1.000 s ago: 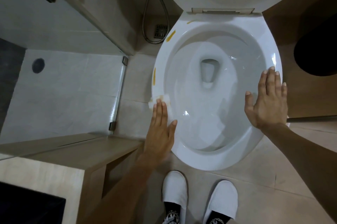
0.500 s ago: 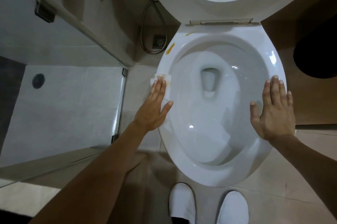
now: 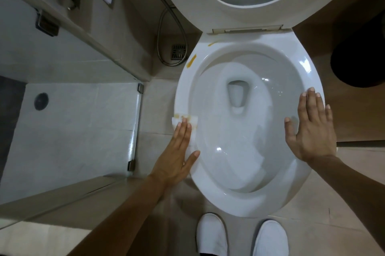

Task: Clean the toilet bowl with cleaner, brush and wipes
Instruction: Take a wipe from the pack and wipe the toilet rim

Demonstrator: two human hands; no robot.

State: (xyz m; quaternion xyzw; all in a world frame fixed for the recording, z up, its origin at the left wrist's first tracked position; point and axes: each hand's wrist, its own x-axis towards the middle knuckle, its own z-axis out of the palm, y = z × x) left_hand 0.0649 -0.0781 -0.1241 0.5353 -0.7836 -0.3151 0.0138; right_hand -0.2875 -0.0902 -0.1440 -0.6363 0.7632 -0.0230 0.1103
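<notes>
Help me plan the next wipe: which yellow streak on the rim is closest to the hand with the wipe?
The long streak on the rim's left side, beyond the left hand and wipe. The short streak lies farther, near the seat hinge.

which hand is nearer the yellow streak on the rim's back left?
Left. The left hand presses a wipe on the left rim, below the yellow streak. The right hand rests flat on the right rim, across the bowl.
</notes>
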